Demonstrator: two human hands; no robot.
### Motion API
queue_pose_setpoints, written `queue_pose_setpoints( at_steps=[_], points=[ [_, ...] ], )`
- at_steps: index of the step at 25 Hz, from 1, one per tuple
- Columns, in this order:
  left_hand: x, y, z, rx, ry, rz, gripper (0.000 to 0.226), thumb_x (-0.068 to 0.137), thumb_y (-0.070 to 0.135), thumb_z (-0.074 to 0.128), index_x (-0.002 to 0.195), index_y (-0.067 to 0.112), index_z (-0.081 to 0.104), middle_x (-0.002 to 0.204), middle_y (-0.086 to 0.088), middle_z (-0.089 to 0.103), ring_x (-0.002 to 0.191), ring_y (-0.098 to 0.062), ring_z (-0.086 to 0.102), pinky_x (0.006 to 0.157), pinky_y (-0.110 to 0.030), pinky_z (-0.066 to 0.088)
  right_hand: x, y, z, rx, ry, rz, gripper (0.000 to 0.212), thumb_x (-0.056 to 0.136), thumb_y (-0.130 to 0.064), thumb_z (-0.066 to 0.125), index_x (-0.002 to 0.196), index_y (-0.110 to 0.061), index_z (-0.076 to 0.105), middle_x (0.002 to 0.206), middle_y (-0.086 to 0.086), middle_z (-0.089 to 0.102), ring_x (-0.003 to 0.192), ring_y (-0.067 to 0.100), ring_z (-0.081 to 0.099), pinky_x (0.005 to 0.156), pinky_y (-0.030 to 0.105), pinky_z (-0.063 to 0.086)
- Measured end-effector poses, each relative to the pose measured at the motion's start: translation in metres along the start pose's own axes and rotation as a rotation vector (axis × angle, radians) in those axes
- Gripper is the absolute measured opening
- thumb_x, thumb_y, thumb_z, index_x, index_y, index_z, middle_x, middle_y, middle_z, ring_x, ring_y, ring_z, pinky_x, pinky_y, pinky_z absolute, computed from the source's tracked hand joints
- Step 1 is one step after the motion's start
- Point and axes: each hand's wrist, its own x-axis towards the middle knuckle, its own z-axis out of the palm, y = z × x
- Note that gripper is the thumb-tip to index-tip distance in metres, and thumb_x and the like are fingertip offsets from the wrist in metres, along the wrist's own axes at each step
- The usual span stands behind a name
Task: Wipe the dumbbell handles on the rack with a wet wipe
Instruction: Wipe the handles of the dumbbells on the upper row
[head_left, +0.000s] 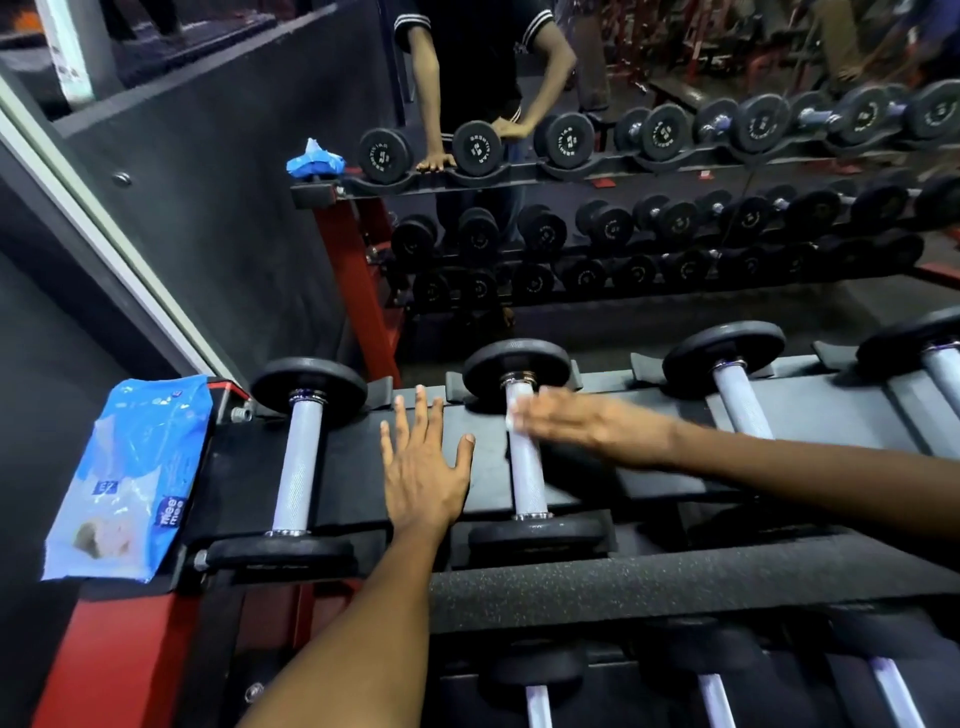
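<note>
Flat and spread, left hand (423, 467) pressing black rack (353, 467); right hand (582, 423), blurred, grip unclear, over second dumbbell handle (525, 467); mirror (623, 156) behind.

this was a gym, in the free-weights corner. a tiered dumbbell rack (675, 582) with red steel legs held rows of black round-headed dumbbells (306, 457) with knurled metal handles. behind the rack a big wall mirror (623, 182) reflected the same rows, and further back red exercise machines (727, 41) stood on a dark floor. the light was dim.
</note>
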Motion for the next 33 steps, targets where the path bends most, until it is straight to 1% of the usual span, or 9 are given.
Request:
queue_pose_setpoints(
  at_steps=[3, 7, 12, 16, 20, 24, 28, 31, 33],
  points=[
    [0.003, -0.001, 0.002, 0.009, -0.015, -0.006, 0.077, 0.088, 0.059, -0.001, 0.155, 0.022, 0.007, 0.163, 0.006, -0.003, 0.149, -0.017, -0.012, 0.121, -0.038, -0.011, -0.007, -0.018, 0.011, 0.027, -0.170, -0.350, 0.041, 0.101, -0.007, 0.025, 0.136, 0.001, 0.044, 0.143, 0.018, 0.042, 0.137, 0.023, 0.032, 0.117, 0.036, 0.020],
    [0.001, 0.000, 0.002, 0.001, -0.011, -0.013, 0.077, 0.087, 0.059, -0.001, 0.154, 0.023, 0.006, 0.163, 0.006, 0.000, 0.150, -0.017, -0.009, 0.121, -0.038, -0.010, 0.015, 0.016, -0.013, 0.000, -0.019, -0.016, 0.043, 0.102, -0.007, 0.018, 0.140, -0.003, 0.037, 0.148, 0.016, 0.033, 0.140, 0.021, 0.024, 0.119, 0.030, 0.011],
    [0.003, 0.001, -0.001, -0.001, -0.009, -0.021, 0.073, 0.092, 0.057, 0.007, 0.155, 0.022, 0.010, 0.163, 0.007, 0.005, 0.150, -0.015, -0.008, 0.120, -0.036, -0.011, 0.001, -0.010, 0.006, -0.007, -0.232, -0.395, 0.043, 0.102, -0.010, 0.019, 0.139, -0.001, 0.040, 0.145, 0.017, 0.040, 0.136, 0.026, 0.033, 0.118, 0.032, 0.015],
    [0.000, 0.002, -0.002, -0.002, -0.022, -0.029, 0.068, 0.096, 0.054, 0.013, 0.155, 0.022, 0.011, 0.163, 0.007, 0.005, 0.150, -0.015, -0.008, 0.121, -0.036, -0.010, 0.024, 0.014, -0.007, -0.101, 0.028, -0.095, 0.045, 0.100, -0.005, 0.018, 0.131, 0.001, 0.051, 0.135, 0.020, 0.051, 0.126, 0.031, 0.048, 0.115, 0.034, 0.023],
    [0.003, 0.001, 0.000, -0.008, -0.007, -0.027, 0.073, 0.091, 0.056, 0.010, 0.155, 0.021, 0.015, 0.163, 0.005, 0.011, 0.150, -0.016, -0.004, 0.121, -0.037, -0.007, 0.018, -0.012, -0.005, -0.061, -0.223, -0.472, 0.041, 0.100, -0.009, 0.026, 0.128, -0.001, 0.055, 0.131, 0.016, 0.056, 0.124, 0.029, 0.051, 0.107, 0.039, 0.039],
    [0.001, 0.001, -0.001, -0.012, -0.026, -0.037, 0.065, 0.099, 0.052, 0.020, 0.155, 0.021, 0.014, 0.163, 0.005, 0.010, 0.150, -0.016, -0.005, 0.122, -0.038, -0.007, 0.037, 0.003, -0.019, -0.086, -0.011, -0.152, 0.043, 0.103, -0.019, 0.027, 0.119, -0.005, 0.064, 0.123, 0.012, 0.062, 0.116, 0.026, 0.057, 0.103, 0.039, 0.044],
    [0.002, 0.002, -0.002, -0.010, -0.024, -0.037, 0.068, 0.095, 0.053, 0.017, 0.155, 0.021, 0.014, 0.163, 0.005, 0.011, 0.150, -0.016, -0.005, 0.122, -0.038, -0.006, 0.034, -0.018, -0.009, -0.039, -0.320, -0.433, 0.030, 0.092, -0.007, 0.046, 0.116, -0.002, 0.063, 0.117, 0.013, 0.063, 0.111, 0.028, 0.058, 0.096, 0.038, 0.048],
    [0.001, 0.002, -0.003, -0.018, -0.033, -0.037, 0.063, 0.101, 0.050, 0.024, 0.156, 0.021, 0.012, 0.163, 0.006, 0.007, 0.150, -0.015, -0.007, 0.121, -0.036, -0.009, 0.061, 0.002, -0.028, -0.109, -0.159, -0.179, 0.024, 0.083, -0.002, 0.050, 0.100, -0.003, 0.068, 0.100, 0.012, 0.067, 0.097, 0.030, 0.064, 0.082, 0.039, 0.054],
    [0.000, 0.002, -0.004, -0.028, -0.033, -0.038, 0.064, 0.099, 0.051, 0.023, 0.155, 0.022, 0.012, 0.163, 0.006, 0.007, 0.150, -0.015, -0.008, 0.121, -0.036, -0.010, 0.065, -0.026, -0.022, -0.094, -0.386, -0.148, 0.026, 0.084, -0.005, 0.047, 0.100, -0.009, 0.067, 0.098, 0.009, 0.065, 0.094, 0.030, 0.062, 0.078, 0.039, 0.054]
  ],
)
